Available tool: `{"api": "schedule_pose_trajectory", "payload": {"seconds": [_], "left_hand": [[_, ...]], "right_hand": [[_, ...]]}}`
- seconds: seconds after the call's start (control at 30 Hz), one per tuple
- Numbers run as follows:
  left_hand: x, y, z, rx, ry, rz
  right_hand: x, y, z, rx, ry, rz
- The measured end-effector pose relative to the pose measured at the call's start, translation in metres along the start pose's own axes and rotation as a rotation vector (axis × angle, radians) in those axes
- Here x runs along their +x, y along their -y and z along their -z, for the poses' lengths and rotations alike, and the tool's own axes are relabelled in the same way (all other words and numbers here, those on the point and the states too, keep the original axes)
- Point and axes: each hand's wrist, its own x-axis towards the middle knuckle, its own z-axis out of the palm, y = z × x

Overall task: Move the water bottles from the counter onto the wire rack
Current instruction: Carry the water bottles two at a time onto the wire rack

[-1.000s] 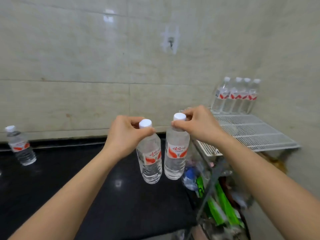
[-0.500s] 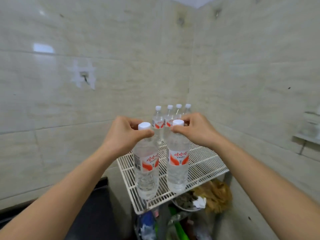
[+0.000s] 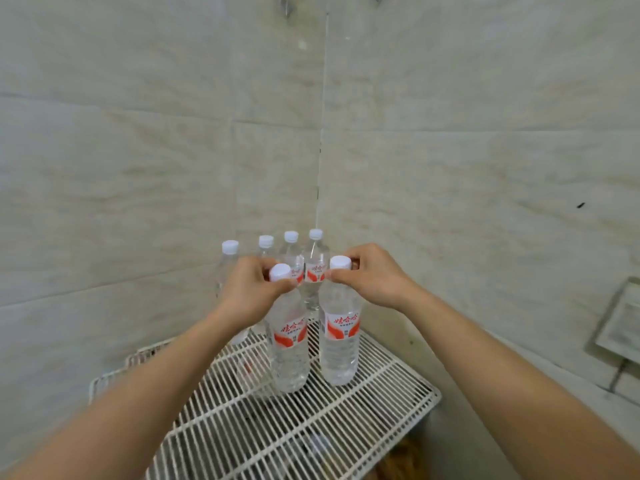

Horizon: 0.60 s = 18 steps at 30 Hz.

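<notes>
White-coated wire rack point(image 3: 311, 434) fills the lower centre, its slats running toward a tiled corner; dim clutter shows through the grid below, too blurred to name. Two bare forearms reach in from the bottom corners. Left hand point(image 3: 250, 289) is closed around the neck of the left bottle point(image 3: 289, 355), thumb and fingers pinching just under its white cap. Right hand point(image 3: 375, 277) pinches the neck of the right bottle point(image 3: 339, 341) in the same way, fingertips pressed beneath the cap. Both bottles are clear, upright, with red-and-white labels, and stand side by side near the rack's middle, a narrow gap between them; whether their bases rest on the wires or hang just above cannot be told. Behind them, a back row of four bottles point(image 3: 313, 268) stands upright on the rack near the corner, white caps showing above the hands, the leftmost partly hidden by the left hand. Pale marbled wall tiles point(image 3: 138, 168) enclose the scene on both sides.
</notes>
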Motion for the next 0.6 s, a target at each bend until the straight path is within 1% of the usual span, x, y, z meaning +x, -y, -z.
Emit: {"api": "schedule_pose_trajectory", "payload": {"seconds": [0.23, 0.33, 0.6], "left_hand": [[0.060, 0.002, -0.037, 0.076, -0.077, 0.027], [0.080, 0.011, -0.049, 0.053, -0.069, 0.061], [0.109, 0.013, -0.070, 0.108, -0.074, 0.118]], "right_hand": [[0.067, -0.051, -0.002, 0.011, 0.018, -0.021], [0.091, -0.067, -0.004, 0.019, 0.045, -0.019], [0.134, -0.099, -0.013, 0.037, 0.104, -0.015]]}}
